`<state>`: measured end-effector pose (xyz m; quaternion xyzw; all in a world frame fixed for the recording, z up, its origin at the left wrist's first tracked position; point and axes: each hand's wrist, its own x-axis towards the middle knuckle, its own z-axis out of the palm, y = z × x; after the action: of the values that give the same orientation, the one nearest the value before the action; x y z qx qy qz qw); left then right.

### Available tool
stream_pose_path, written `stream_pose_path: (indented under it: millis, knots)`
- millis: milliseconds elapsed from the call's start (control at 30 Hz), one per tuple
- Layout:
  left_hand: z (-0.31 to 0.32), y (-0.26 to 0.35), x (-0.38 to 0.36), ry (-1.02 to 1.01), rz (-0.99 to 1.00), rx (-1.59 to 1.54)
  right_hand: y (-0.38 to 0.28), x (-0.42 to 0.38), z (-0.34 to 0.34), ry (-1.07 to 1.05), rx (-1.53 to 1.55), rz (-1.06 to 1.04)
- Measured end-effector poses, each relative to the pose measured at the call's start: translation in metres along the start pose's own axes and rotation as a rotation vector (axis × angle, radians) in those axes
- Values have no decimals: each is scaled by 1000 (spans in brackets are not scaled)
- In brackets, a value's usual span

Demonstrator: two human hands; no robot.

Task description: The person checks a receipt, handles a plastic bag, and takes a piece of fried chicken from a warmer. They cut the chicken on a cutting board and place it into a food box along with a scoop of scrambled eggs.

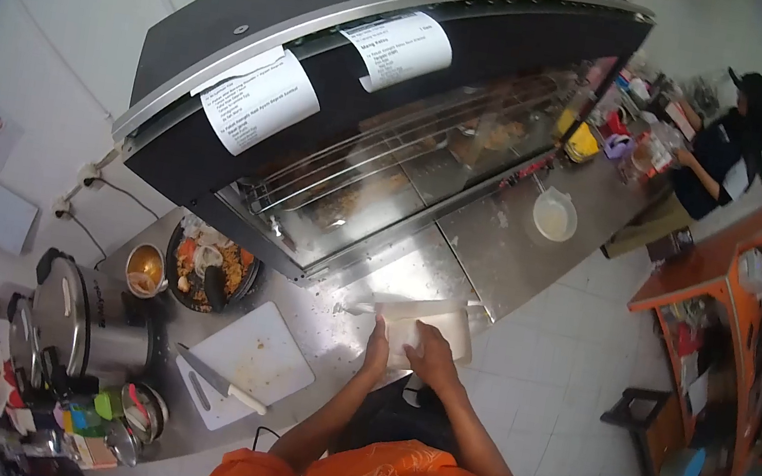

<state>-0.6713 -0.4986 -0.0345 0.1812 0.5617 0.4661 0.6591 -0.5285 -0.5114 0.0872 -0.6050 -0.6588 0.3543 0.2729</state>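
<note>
A white rectangular container [446,327] sits on the steel counter [338,330] in front of me, below the glass warmer. My left hand [377,346] rests against its left side. Over the container's near edge lies my right hand [428,351], gripping or pressing on it. A spoon-like utensil [353,308] lies on the counter just left of the container. Whether anything is inside the container is hidden by my hands.
A white cutting board [250,356] with a knife [217,379] lies to the left, beside a dark bowl of food [209,267], a small metal cup [146,269] and a rice cooker [83,317]. A white pan [554,215] sits farther along. Another person [718,160] works at the far end.
</note>
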Motion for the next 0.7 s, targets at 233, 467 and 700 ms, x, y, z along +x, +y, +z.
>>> stream_pose_path:
  millis: [233,467,700]
  knots:
    - [11,9,19,6,11,-184,14,62,-76,359,-133,-141]
    - [29,-8,57,102,106,-66,125,142,-63,-304,360,236]
    - [30,21,-21,346,419,209,166,203,-47,-260,353,184]
